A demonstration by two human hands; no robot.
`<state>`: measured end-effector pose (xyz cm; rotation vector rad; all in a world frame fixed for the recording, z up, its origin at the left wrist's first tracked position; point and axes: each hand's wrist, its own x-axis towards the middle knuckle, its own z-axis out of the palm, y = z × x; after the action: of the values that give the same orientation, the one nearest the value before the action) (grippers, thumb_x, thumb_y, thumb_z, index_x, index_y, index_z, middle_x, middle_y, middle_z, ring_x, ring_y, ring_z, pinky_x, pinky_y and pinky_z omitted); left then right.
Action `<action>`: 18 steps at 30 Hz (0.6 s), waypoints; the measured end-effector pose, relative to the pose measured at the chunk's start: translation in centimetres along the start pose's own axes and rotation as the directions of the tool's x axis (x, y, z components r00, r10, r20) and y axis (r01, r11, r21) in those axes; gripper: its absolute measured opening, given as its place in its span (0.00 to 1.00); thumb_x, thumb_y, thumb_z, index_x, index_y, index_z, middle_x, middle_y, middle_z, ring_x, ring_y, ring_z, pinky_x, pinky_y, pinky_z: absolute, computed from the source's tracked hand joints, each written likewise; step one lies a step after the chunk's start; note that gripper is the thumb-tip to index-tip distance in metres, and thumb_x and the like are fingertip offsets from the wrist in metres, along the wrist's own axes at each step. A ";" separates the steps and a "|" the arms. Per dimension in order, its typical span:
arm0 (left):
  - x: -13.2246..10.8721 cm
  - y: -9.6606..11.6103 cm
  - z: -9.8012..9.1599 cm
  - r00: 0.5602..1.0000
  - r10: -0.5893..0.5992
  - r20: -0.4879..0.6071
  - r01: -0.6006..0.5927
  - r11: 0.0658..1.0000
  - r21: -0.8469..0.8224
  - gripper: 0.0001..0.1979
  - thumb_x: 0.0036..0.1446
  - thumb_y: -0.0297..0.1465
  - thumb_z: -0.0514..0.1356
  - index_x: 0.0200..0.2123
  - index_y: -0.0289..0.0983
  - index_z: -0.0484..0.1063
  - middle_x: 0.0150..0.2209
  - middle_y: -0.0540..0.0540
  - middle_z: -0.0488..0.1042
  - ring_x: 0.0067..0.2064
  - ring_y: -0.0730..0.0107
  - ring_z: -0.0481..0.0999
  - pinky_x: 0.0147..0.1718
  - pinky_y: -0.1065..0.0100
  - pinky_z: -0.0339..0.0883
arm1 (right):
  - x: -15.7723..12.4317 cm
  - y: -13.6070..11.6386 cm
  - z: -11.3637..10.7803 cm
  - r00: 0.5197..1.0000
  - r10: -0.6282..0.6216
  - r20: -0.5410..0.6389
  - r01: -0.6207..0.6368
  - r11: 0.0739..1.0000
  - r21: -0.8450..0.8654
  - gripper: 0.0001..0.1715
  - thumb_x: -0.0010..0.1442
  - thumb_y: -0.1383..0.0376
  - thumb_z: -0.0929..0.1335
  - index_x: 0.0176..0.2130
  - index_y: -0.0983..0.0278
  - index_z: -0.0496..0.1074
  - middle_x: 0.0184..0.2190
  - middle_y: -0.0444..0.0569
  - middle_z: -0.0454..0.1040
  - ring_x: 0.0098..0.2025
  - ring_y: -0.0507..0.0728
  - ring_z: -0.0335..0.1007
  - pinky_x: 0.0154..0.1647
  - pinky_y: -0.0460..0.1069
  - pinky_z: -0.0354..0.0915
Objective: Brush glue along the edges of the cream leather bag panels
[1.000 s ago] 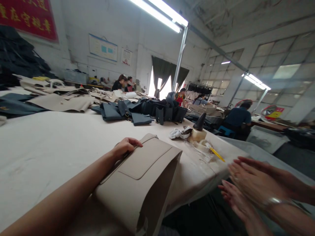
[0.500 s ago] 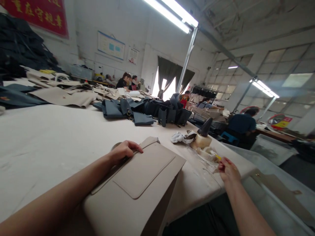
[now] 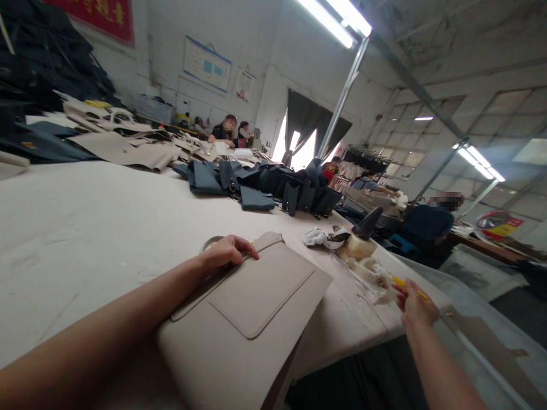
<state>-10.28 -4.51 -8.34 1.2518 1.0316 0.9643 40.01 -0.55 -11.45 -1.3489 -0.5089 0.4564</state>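
A beige leather bag panel [image 3: 252, 307] with a stitched pocket lies on the white work table [image 3: 85, 228] in front of me. My left hand [image 3: 226, 253] rests on its far edge with the fingers curled over the rim, next to a small round tin [image 3: 209, 244]. My right hand [image 3: 414, 304] is at the table's right corner, closed around a yellow pencil-like tool [image 3: 404, 283]. Close by are a cream block with a black cone [image 3: 361, 239] and a crumpled white cloth [image 3: 318, 236].
Dark navy bag parts [image 3: 265, 191] are heaped mid-table; beige leather sheets [image 3: 128, 151] lie at far left. Several people sit working at the back, and one in dark blue [image 3: 427, 222] sits right. A clear plastic-covered surface [image 3: 470, 319] lies beside the table's right edge.
Another person's two hands at the right have left the view. My right hand came in to the table corner and has taken hold of the yellow tool. My left hand stayed on the panel.
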 end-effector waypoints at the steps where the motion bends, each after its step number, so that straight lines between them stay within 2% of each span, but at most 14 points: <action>1: -0.1 0.1 0.1 1.000 -0.002 0.000 0.002 1.000 0.004 0.23 0.23 0.24 0.53 0.27 0.33 0.80 0.19 0.48 0.74 0.18 0.72 0.64 0.15 0.73 0.50 | 0.0 -0.1 -0.2 1.000 0.001 0.019 -0.001 1.000 -0.020 0.09 0.66 0.67 0.71 0.45 0.69 0.72 0.27 0.42 0.72 0.17 0.45 0.61 0.14 0.38 0.57; 3: -0.3 0.2 0.2 1.000 -0.007 0.006 0.007 1.000 0.003 0.23 0.23 0.24 0.53 0.27 0.33 0.80 0.18 0.48 0.72 0.18 0.71 0.65 0.15 0.73 0.52 | -0.1 -0.2 -0.7 0.999 -0.008 0.038 0.011 0.998 -0.058 0.11 0.66 0.66 0.71 0.46 0.69 0.73 0.27 0.42 0.73 0.17 0.45 0.61 0.14 0.38 0.58; 6: -0.5 0.5 0.4 1.000 0.000 0.016 0.000 1.000 0.003 0.23 0.23 0.24 0.53 0.27 0.33 0.80 0.17 0.49 0.71 0.19 0.70 0.66 0.16 0.73 0.54 | -0.2 -0.5 -1.5 0.999 -0.046 0.022 0.048 0.993 -0.104 0.12 0.65 0.62 0.71 0.45 0.69 0.74 0.23 0.41 0.72 0.13 0.45 0.57 0.11 0.38 0.55; 10: -0.6 0.6 0.4 0.999 0.025 0.021 -0.026 0.999 0.025 0.22 0.23 0.24 0.53 0.26 0.33 0.80 0.16 0.51 0.68 0.17 0.75 0.61 0.15 0.74 0.47 | -0.1 -0.8 -2.1 0.994 -0.028 0.108 0.035 0.997 -0.067 0.17 0.65 0.57 0.70 0.47 0.68 0.74 0.26 0.45 0.74 0.15 0.46 0.60 0.14 0.39 0.59; 12: -0.5 0.6 0.3 0.999 0.028 0.026 -0.029 0.999 0.036 0.23 0.23 0.24 0.53 0.27 0.33 0.80 0.15 0.52 0.66 0.17 0.76 0.59 0.15 0.74 0.44 | 0.1 -0.7 -2.1 0.989 -0.011 0.149 0.016 0.999 -0.036 0.18 0.63 0.56 0.72 0.44 0.68 0.74 0.27 0.46 0.75 0.16 0.46 0.61 0.15 0.39 0.60; 15: -0.5 0.4 0.2 0.999 0.026 0.034 -0.028 0.999 0.040 0.23 0.24 0.24 0.53 0.28 0.32 0.80 0.16 0.52 0.66 0.17 0.75 0.59 0.15 0.73 0.46 | 0.7 -0.5 -1.9 0.994 -0.024 0.111 0.025 1.000 -0.013 0.13 0.60 0.61 0.74 0.38 0.69 0.72 0.24 0.43 0.72 0.18 0.46 0.61 0.17 0.40 0.61; 18: -0.4 0.2 0.2 0.999 0.030 0.033 -0.031 0.999 0.037 0.23 0.23 0.24 0.53 0.27 0.32 0.80 0.17 0.51 0.68 0.17 0.75 0.59 0.15 0.73 0.45 | 0.9 -0.2 -1.5 0.995 -0.099 0.028 0.099 0.995 -0.009 0.12 0.56 0.65 0.75 0.34 0.68 0.71 0.22 0.40 0.69 0.18 0.46 0.61 0.19 0.40 0.62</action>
<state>-10.21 -4.91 -8.06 1.3135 1.0118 0.9484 41.63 -1.23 -11.43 -1.3226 -0.5991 0.3921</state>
